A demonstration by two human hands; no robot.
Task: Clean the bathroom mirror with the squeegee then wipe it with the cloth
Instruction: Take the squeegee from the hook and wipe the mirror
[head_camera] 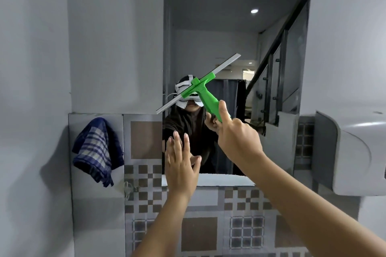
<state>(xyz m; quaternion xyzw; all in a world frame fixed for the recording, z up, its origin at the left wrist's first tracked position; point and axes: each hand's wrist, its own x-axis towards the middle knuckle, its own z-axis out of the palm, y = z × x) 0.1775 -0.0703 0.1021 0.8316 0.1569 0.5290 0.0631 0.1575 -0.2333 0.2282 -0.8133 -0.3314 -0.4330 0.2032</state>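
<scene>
Clamped around the handle's lower end, the right hand (234,137) holds the green plastic squeegee (200,87) before the tall rectangular wall mirror (229,27); the left hand (181,165) is spread flat and empty near the glass. Light and rigid, the squeegee is best held by its handle. Its blade's long axis slants lower-left to upper-right. The blue checked cloth (96,150), soft, hangs left.

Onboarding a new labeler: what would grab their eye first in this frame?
The bright green squeegee, held up slantwise in front of the mirror by the right hand. Next, the left hand, open with fingers spread at the mirror's lower left corner. Then the blue checked cloth hanging on the wall left of the mirror.
</scene>
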